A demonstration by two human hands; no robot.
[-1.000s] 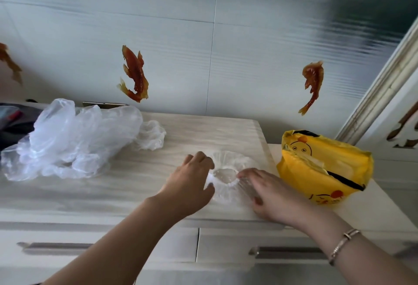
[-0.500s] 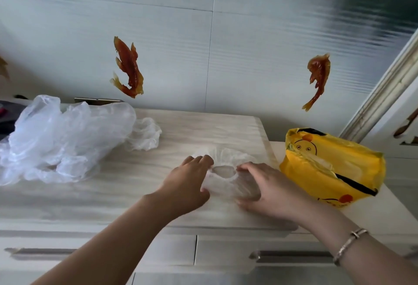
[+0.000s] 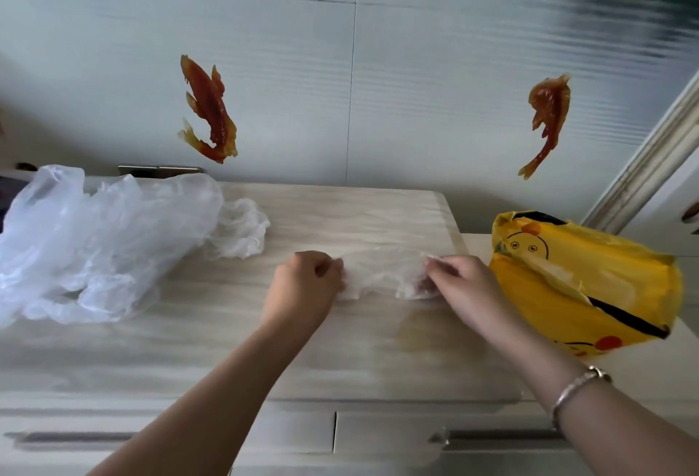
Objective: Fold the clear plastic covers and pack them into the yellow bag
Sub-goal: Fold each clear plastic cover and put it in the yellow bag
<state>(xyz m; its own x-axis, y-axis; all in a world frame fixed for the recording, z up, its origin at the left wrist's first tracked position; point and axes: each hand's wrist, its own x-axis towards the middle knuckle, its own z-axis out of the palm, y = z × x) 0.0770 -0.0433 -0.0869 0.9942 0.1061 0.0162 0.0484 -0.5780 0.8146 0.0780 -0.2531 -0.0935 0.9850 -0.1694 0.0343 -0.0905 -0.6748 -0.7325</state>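
Observation:
A clear plastic cover (image 3: 380,273) is stretched flat between my two hands on the pale wooden counter (image 3: 340,343). My left hand (image 3: 306,282) grips its left end with curled fingers. My right hand (image 3: 457,279) pinches its right end. The yellow bag (image 3: 605,286) with a cartoon face lies just right of my right hand, its mouth open toward the left. A heap of loose clear plastic covers (image 3: 98,241) sits at the counter's left.
The counter's right edge drops to a lower white surface under the yellow bag. Drawer fronts with metal handles (image 3: 491,436) run along the counter's near side. Orange fish stickers (image 3: 208,108) hang on the wall behind. A white door frame (image 3: 650,158) stands at far right.
The cover was a round gathered shape under my fingers; my hands have moved apart, pulling it out sideways into a long flat strip. The camera view has shifted slightly.

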